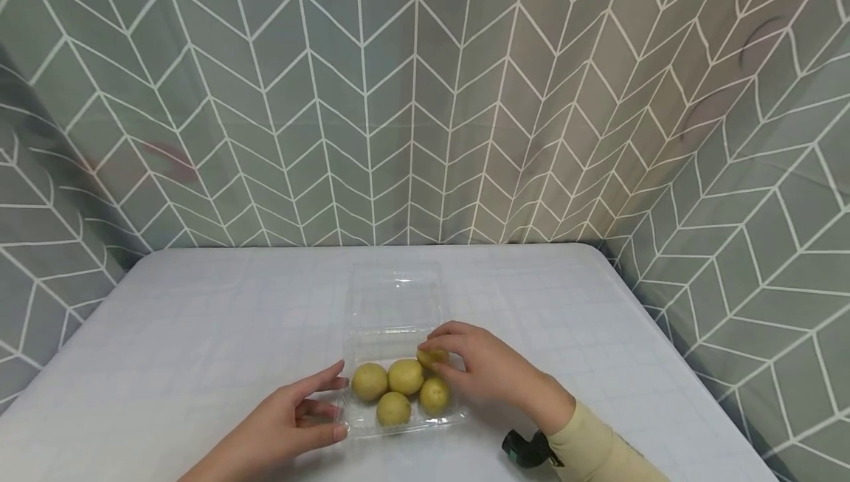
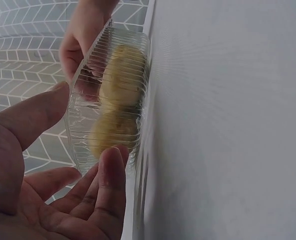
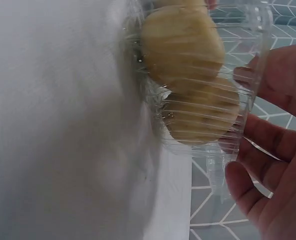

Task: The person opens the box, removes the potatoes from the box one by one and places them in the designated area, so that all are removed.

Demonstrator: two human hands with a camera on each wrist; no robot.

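Pinching round yellow potato [image 1: 430,356] at two o'clock in clear plastic box [image 1: 372,433], right hand [image 1: 488,364] curled, left hand [image 1: 292,417] touching box's nine o'clock, fingers spread.

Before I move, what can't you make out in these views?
Head view: part of the rear-right yellow item, covered by the right hand.
Head view: the rest of the sleeve, cut off by the bottom edge.
Left wrist view: the right hand's fingertips, blurred behind the ribbed wall of the container.
Right wrist view: most of the topmost yellow item, cut off by the top edge.
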